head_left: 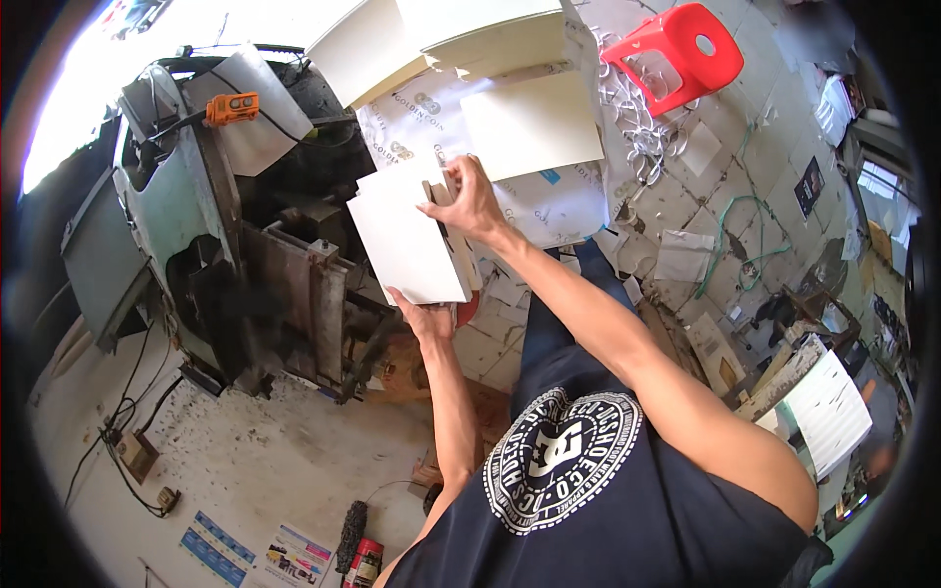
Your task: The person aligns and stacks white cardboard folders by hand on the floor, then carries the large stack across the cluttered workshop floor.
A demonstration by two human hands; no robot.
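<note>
A thick stack of white sheets is held tilted in front of me, between the machine and the paper-covered table. My left hand grips its lower edge from below, thumb on the near face. At the upper right edge, my right hand is closed, thumb and fingers bent around a narrow dark strip along the stack's side. What that strip is, I cannot make out. Beyond my hands, a cream stack of sheets lies on the printed wrapping paper, with taller cream stacks behind it.
A dark, worn machine stands close on the left, with an orange push-button control box on it. A red plastic stool is at the far right, among white paper strips. Green cord lies on the tiled floor.
</note>
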